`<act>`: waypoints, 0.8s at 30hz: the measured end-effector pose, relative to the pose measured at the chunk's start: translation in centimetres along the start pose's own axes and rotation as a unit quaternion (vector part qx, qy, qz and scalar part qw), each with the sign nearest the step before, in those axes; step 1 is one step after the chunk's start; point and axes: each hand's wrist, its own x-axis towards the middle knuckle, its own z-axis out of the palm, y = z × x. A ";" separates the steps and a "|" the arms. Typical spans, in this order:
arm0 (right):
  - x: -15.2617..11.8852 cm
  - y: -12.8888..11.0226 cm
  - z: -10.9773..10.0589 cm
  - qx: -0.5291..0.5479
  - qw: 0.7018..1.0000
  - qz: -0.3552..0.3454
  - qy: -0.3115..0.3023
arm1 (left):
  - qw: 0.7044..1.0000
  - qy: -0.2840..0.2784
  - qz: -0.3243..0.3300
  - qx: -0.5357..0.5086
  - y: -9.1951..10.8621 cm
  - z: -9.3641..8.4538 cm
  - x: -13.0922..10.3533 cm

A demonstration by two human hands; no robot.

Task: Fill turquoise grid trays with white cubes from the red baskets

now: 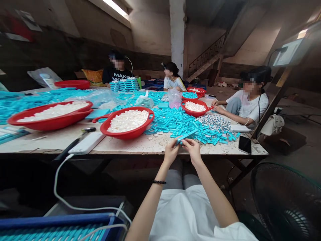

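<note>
Both of my hands meet over the table's front edge around a flat, narrow turquoise plastic piece (187, 134). My left hand (171, 149) pinches its near end, while my right hand (192, 149) closes on it from below and the right. The fingertips hide part of the piece, and its exact kind does not show. Just beyond the hands spreads a heap of similar turquoise pieces (173, 120). To the left stands a red handled basin (122, 134) full of small white pieces (129, 121).
A white power bank (86, 143) with a cable and a hammer-like tool (72, 145) lie left. A phone (244, 144) sits by the right corner. More red basins (50, 124) stand around. Several co-workers sit beyond. A fan (286, 201) is right, a blue crate (57, 219) lower left.
</note>
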 end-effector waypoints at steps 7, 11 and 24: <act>-1.3 -0.9 -0.2 -0.016 1.000 -0.016 -0.010 | 0.999 0.007 0.020 0.028 -0.2 0.1 -0.6; -2.0 0.1 0.5 -0.082 0.990 -0.115 0.026 | 1.000 0.001 0.018 0.017 -0.3 0.0 -0.6; -2.0 1.2 -0.9 -0.188 0.955 -0.226 0.034 | 1.000 0.006 0.000 -0.025 0.1 0.3 -0.1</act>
